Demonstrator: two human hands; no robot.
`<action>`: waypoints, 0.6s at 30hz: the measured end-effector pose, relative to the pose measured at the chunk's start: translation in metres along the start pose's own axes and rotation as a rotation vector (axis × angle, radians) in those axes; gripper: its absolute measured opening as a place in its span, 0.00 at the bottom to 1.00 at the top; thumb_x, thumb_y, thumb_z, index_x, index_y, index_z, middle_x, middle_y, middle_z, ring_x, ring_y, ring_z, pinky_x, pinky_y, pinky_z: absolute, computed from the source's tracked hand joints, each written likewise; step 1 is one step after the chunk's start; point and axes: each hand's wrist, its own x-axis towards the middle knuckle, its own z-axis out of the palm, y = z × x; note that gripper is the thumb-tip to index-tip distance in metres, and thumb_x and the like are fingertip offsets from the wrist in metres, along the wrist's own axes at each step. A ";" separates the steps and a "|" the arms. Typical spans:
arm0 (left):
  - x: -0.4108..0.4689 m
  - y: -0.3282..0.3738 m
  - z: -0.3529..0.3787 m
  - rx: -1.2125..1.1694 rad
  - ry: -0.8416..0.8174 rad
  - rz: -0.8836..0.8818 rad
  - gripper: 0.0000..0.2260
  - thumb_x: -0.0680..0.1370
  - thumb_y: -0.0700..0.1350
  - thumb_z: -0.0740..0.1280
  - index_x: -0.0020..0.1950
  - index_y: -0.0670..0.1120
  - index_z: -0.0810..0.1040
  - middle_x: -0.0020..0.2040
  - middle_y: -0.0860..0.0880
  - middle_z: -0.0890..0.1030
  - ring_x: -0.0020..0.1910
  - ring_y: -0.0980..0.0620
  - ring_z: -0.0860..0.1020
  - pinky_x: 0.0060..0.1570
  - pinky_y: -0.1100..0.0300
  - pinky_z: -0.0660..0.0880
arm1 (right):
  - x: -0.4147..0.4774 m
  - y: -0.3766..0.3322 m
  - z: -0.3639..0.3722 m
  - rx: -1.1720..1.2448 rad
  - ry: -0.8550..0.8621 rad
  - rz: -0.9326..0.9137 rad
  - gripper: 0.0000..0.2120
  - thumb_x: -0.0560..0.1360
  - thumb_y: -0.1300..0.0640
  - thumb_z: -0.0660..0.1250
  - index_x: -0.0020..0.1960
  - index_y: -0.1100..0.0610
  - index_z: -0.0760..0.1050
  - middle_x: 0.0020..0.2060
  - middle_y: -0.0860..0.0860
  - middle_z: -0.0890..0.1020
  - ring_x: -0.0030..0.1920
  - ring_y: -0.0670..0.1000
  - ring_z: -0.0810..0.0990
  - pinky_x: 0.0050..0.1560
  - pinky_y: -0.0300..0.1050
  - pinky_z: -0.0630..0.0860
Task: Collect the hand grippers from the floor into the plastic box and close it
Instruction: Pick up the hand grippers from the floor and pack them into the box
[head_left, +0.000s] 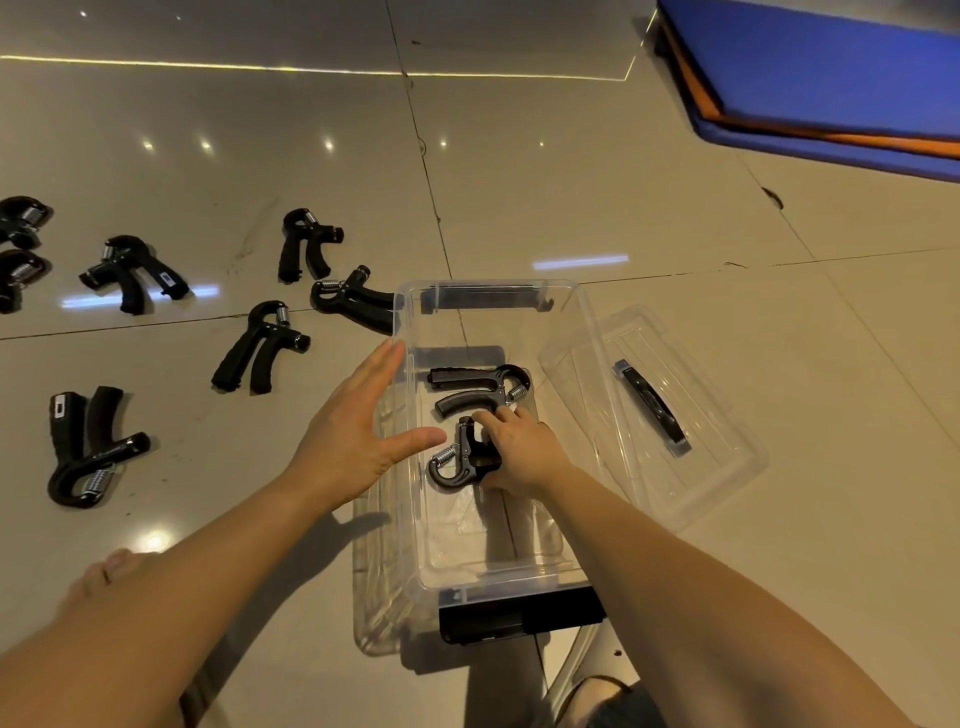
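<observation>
1. Beige glossy tiles make up the floor (571, 171), with a blue mat (831, 73) at its far right corner.
2. The clear plastic box (410, 519) stands open near the floor's near edge; its lid (727, 467) leans against the box's right wall.
3. Two hand grippers are in the box: one (478, 387) lies loose towards the far end, and the right hand (524, 452) clasps a second gripper (460, 460) at mid-floor of the box.
4. The left hand (358, 431) hovers spread and empty at the box's left rim.
5. At least seven floor grippers (260, 348) lie left of the box, so collecting looks barely begun and the lid is not yet on.
</observation>
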 end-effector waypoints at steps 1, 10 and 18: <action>0.000 0.000 0.000 -0.004 -0.001 -0.001 0.49 0.66 0.68 0.69 0.82 0.59 0.50 0.82 0.60 0.52 0.80 0.57 0.54 0.78 0.47 0.56 | 0.000 0.000 0.000 0.009 0.023 0.013 0.41 0.66 0.47 0.79 0.73 0.50 0.63 0.63 0.53 0.73 0.64 0.58 0.71 0.52 0.53 0.75; 0.000 0.002 0.000 -0.021 0.001 -0.009 0.49 0.66 0.67 0.70 0.82 0.60 0.50 0.82 0.60 0.52 0.80 0.55 0.54 0.77 0.46 0.58 | 0.004 0.002 -0.002 0.109 0.042 0.029 0.39 0.64 0.50 0.82 0.68 0.52 0.65 0.64 0.54 0.72 0.61 0.59 0.72 0.55 0.55 0.77; 0.002 -0.002 -0.002 -0.013 -0.014 -0.001 0.50 0.65 0.70 0.70 0.82 0.60 0.50 0.82 0.60 0.52 0.80 0.55 0.55 0.77 0.45 0.58 | -0.005 0.006 -0.033 0.223 0.090 0.087 0.45 0.63 0.49 0.83 0.73 0.53 0.63 0.67 0.55 0.71 0.65 0.58 0.71 0.64 0.53 0.74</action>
